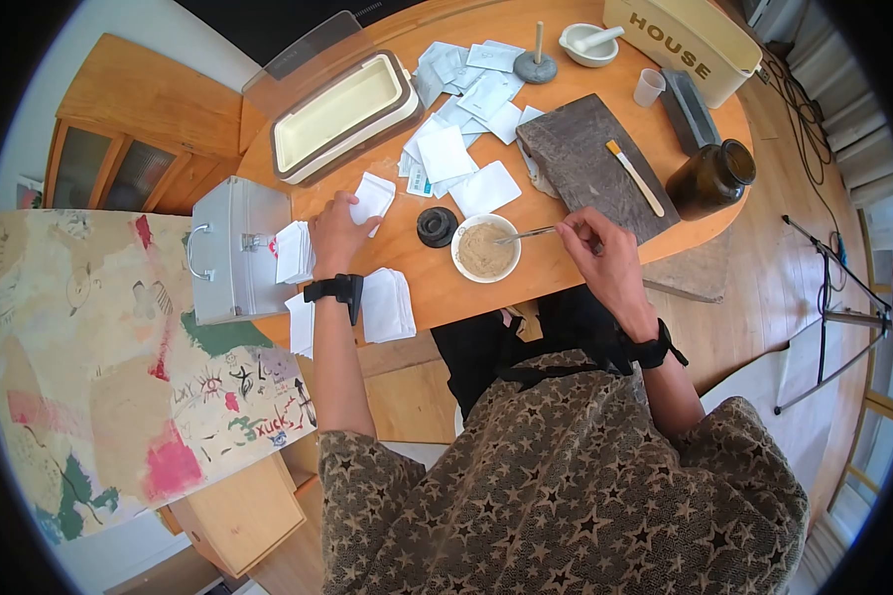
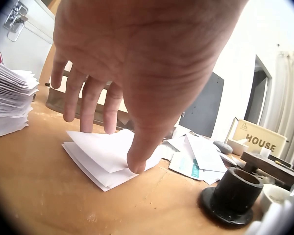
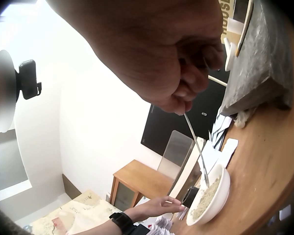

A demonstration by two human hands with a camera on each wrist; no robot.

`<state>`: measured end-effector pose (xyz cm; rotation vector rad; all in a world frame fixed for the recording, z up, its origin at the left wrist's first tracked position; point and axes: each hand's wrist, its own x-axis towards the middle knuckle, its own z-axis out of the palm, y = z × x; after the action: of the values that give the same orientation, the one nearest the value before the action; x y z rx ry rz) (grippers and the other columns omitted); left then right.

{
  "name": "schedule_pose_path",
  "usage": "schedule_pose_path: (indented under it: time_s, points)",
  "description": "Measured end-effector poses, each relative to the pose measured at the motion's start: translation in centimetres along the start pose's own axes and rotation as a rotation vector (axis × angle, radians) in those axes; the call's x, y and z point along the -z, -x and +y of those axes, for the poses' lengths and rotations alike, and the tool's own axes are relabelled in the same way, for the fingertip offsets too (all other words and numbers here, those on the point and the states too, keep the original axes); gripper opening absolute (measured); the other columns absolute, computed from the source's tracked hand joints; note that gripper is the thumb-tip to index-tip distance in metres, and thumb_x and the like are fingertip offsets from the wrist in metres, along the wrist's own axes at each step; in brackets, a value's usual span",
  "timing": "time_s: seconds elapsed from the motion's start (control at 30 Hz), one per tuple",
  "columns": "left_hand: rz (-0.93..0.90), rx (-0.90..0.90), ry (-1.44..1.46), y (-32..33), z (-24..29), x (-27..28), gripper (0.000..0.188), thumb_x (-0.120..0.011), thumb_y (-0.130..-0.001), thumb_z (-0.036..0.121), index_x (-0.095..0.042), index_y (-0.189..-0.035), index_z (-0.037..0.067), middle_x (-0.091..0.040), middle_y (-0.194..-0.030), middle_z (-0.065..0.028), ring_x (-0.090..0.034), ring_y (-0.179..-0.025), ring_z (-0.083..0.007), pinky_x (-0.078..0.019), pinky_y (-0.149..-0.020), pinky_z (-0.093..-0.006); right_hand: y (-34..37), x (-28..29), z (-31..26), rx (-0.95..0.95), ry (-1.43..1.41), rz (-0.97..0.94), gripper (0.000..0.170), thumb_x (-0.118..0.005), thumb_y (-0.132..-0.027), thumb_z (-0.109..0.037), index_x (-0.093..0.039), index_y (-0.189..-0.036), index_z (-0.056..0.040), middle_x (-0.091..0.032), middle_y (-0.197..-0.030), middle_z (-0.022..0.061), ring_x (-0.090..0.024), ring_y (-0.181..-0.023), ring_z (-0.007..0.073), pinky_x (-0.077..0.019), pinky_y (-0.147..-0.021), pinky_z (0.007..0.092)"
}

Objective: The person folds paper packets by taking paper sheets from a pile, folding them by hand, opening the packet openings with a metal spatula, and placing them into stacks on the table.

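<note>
My right hand pinches the handle of a thin metal spoon, whose tip rests in tan powder in a white bowl. My left hand is over a small folded white paper, its thumb touching the paper and its other fingers extended, slightly bent. A black round holder stands between that paper and the bowl. Stacks of white papers lie beside my left wrist.
Behind are an open cream box, scattered paper packets, a weighted stick and a mortar. At right are a dark slab with a brush and a brown jar. A silver case stands left.
</note>
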<state>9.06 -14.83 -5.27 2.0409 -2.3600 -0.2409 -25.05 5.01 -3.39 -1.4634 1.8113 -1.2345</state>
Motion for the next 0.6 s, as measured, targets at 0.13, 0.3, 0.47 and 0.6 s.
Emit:
schedule_pose_path:
  time_s: [0.13, 0.3, 0.47, 0.6]
  points:
    - [0.074, -0.03, 0.005, 1.2, 0.7, 0.8, 0.058, -0.087, -0.076, 0.036, -0.059, -0.12, 0.011, -0.068, -0.119, -0.0141, -0.065, -0.111, -0.0314, -0.0434, -0.1, -0.0447, 0.0, 0.0, -0.2, 0.004, -0.011, 0.005, 0.015, -0.073, -0.094, -0.013, -0.065, -0.091, -0.0004, -0.049, -0.059, 0.0083, -0.043, -0.051, 0.0171, -0.0382, -0.051, 0.0328]
    - [0.185, -0.079, 0.153, 4.7, 4.1, 2.6, 0.06, -0.087, -0.075, 0.029, -0.057, -0.122, 0.008, -0.066, -0.12, -0.017, -0.064, -0.107, -0.0356, -0.0484, -0.093, -0.0462, 0.0, 0.3, -1.1, 0.005, -0.047, 0.025, 0.015, -0.073, -0.095, -0.013, -0.065, -0.09, 0.0, -0.048, -0.059, 0.0062, -0.041, -0.053, 0.0129, -0.0373, -0.051, 0.0307]
    - [0.215, -0.134, 0.221, 7.8, 7.4, 3.8, 0.063, -0.087, -0.075, 0.025, -0.056, -0.127, 0.006, -0.064, -0.121, -0.0191, -0.063, -0.106, -0.0394, -0.0481, -0.094, -0.0473, -0.2, 0.9, -2.5, 0.026, -0.106, 0.064, 0.016, -0.074, -0.095, -0.013, -0.066, -0.09, -0.0001, -0.048, -0.06, 0.0035, -0.041, -0.055, 0.0091, -0.037, -0.051, 0.0283]
    - [0.201, -0.201, 0.191, 9.9, 9.8, 4.0, 0.065, -0.086, -0.075, 0.021, -0.056, -0.129, 0.005, -0.064, -0.122, -0.0189, -0.061, -0.109, -0.0394, -0.0459, -0.097, -0.0464, -0.2, 1.5, -3.5, 0.008, -0.142, 0.083, 0.015, -0.074, -0.094, -0.012, -0.066, -0.091, 0.0001, -0.049, -0.061, 0.0021, -0.042, -0.058, 0.0079, -0.0383, -0.053, 0.0266]
